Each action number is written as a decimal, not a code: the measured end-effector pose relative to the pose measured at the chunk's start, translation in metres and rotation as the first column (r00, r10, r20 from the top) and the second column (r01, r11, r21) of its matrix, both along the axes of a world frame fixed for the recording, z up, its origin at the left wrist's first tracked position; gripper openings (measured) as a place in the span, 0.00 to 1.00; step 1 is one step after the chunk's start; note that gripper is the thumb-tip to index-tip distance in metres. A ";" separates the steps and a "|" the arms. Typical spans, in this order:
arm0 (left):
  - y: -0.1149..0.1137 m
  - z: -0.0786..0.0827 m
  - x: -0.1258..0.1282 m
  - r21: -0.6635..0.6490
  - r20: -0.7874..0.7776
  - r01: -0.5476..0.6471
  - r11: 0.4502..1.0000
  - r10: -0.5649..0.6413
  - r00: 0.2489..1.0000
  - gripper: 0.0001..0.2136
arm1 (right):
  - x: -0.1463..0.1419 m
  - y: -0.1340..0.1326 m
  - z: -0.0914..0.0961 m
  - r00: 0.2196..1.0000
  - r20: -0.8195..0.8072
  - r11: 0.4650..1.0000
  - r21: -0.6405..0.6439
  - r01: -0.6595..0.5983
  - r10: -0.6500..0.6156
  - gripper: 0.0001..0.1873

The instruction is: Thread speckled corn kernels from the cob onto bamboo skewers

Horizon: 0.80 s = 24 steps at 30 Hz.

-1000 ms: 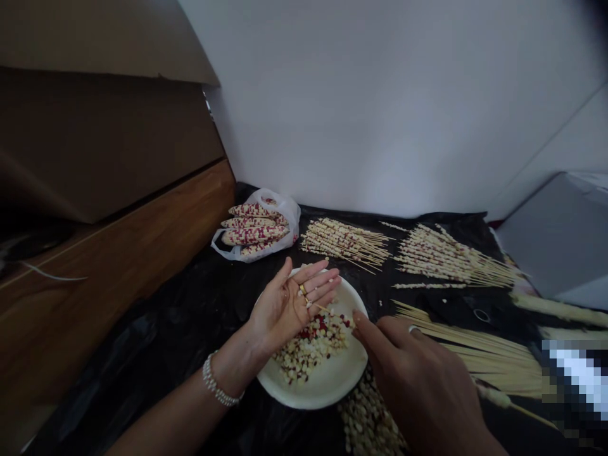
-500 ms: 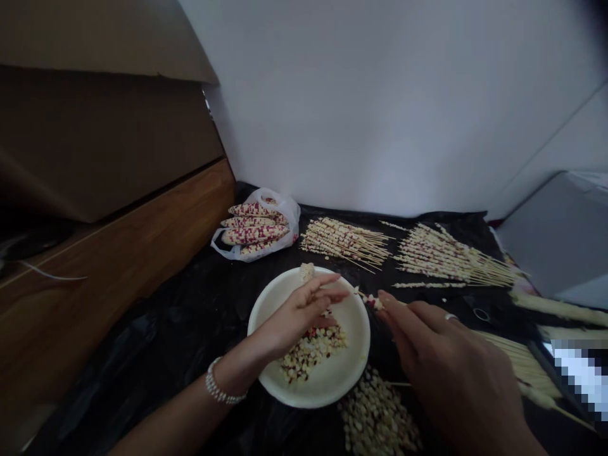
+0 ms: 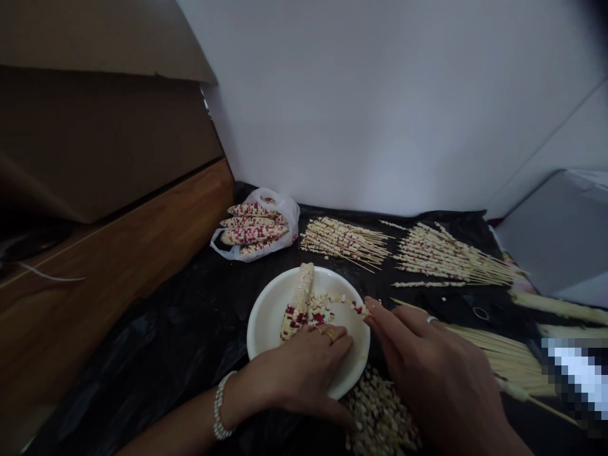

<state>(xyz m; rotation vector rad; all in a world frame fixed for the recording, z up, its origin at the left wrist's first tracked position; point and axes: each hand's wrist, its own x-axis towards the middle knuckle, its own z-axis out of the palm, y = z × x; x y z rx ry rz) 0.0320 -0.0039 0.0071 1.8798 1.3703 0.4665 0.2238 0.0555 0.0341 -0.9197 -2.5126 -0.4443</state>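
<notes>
Seemingly to leave its tip free, the right hand [image 3: 430, 358] pinches the skewer [image 3: 360, 310] behind some threaded kernels [image 3: 344, 299], aiming it over the bowl [image 3: 260, 323]; the left hand [image 3: 304, 367] lies palm-down over loose kernels [image 3: 319, 309] there, its grip impossible to tell.

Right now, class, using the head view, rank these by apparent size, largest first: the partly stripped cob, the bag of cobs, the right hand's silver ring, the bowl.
1. Bowl, though the left hand covers part
2. Bag of cobs
3. Partly stripped cob
4. Silver ring
</notes>
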 end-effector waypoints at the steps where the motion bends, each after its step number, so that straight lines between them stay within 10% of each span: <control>1: -0.002 0.001 0.001 0.017 -0.098 0.024 1.000 -0.022 0.995 0.29 | -0.001 0.000 0.001 1.000 -0.009 1.000 -0.002 0.000 0.000 0.18; 15: -0.004 -0.017 0.007 0.026 -0.208 -0.033 0.999 0.037 0.977 0.24 | -0.003 -0.001 0.001 0.999 -0.023 0.999 -0.037 -0.040 0.040 0.17; 24: 0.013 -0.004 0.000 -0.221 0.224 -0.137 0.966 0.187 0.956 0.16 | -0.001 0.002 -0.001 0.999 -0.020 0.999 -0.029 -0.027 0.027 0.17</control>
